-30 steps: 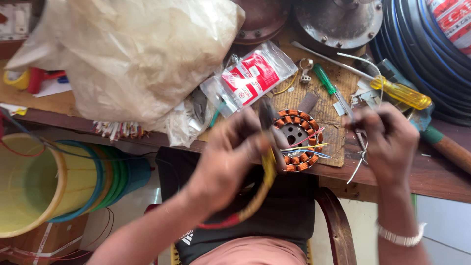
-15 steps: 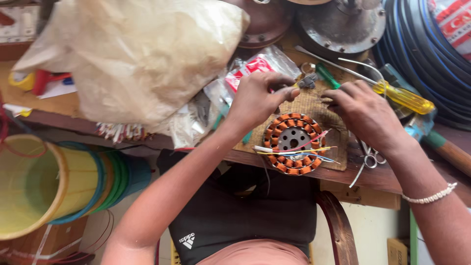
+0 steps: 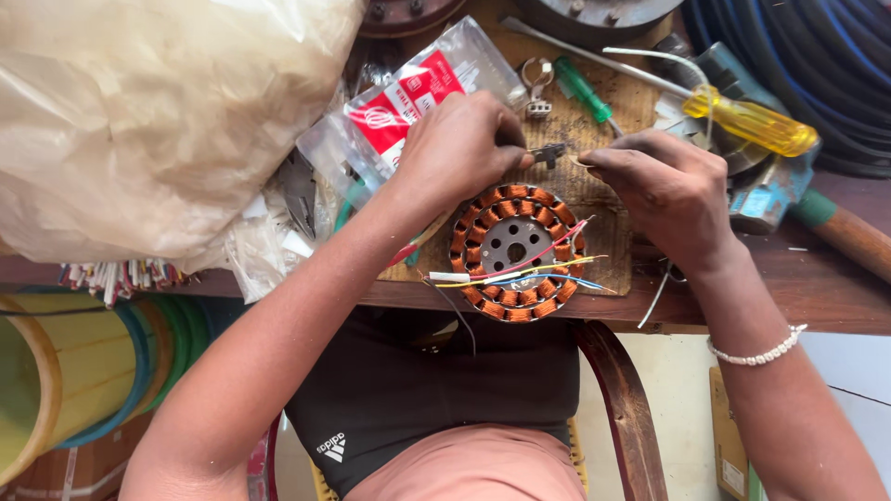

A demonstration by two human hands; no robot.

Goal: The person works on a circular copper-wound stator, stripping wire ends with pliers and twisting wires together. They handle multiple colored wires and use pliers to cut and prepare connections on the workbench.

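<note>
A round stator [image 3: 515,249] with copper windings lies on a woven mat [image 3: 608,199] on the wooden bench. Red, yellow and blue lead wires [image 3: 543,269] trail across it. My left hand [image 3: 464,148] sits just above the stator, its fingers closed on a small dark metal tool [image 3: 549,152]. My right hand [image 3: 664,190] faces it from the right. Its thumb and forefinger pinch a thin pale wire end [image 3: 582,163] close to the tool's tip.
A big crumpled plastic bag [image 3: 158,121] fills the left of the bench, with a red-and-white packet [image 3: 408,107] beside it. A green screwdriver [image 3: 580,88], a yellow-handled screwdriver [image 3: 752,125] and coiled blue hose [image 3: 807,46] lie behind. A yellow spool [image 3: 56,371] stands below.
Both hands have moved from the bench's near edge up past the stator and met above it. The yellow-and-red wire loop that my left hand held is gone from it.
</note>
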